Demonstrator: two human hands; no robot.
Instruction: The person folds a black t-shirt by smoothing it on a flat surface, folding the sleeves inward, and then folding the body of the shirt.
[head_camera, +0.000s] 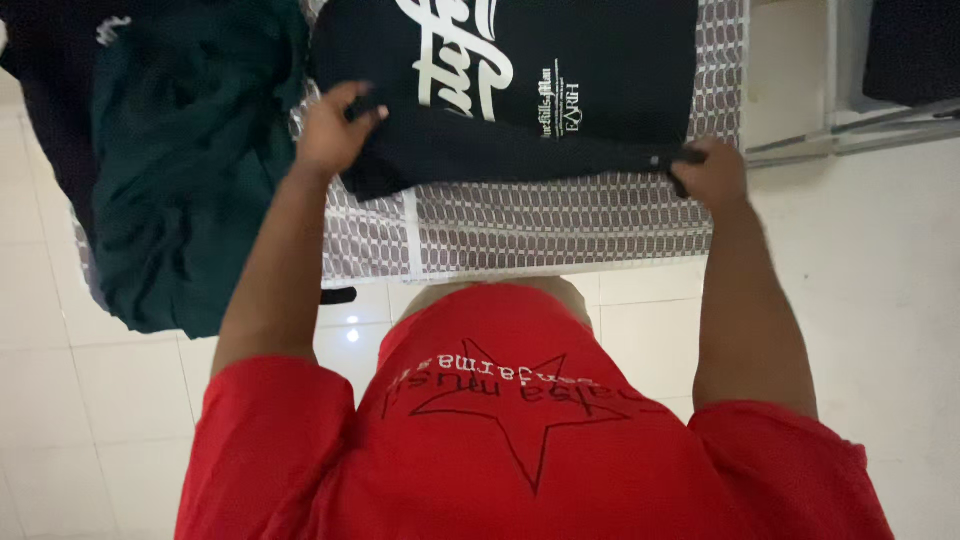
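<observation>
- Nearest the camera is one red t-shirt (530, 440), worn by the person, with a single star outline drawn in dark line and a row of dark lettering across it, upside down from this view.
- Two bare arms reach out from it over the white tiled floor (880, 300).
- Left hand (332, 128): fingers curled closed around the near left edge of the dark navy shirt (590, 90), thumb on top, pinching the cloth.
- Right hand (712, 172): closed tight on the shirt's near right corner, fabric bunched in the fist.
- That navy shirt is just one garment, lying flat on the patterned bedsheet (540, 225), a brown-and-white grid print with one white stripe running through it. The near edge looks folded over between the two hands.
- Its print: big cream script lettering toward the left-middle, plus a small block of thin cream text just right of it, all turned sideways.
- Left of it, one dark green garment (190, 170) is heaped up and hangs over the bed edge.
- Far top left, one black cloth (50, 60) with a small white mark.
- Far top right, a pale frame with something dark on it, too cropped to tell.
</observation>
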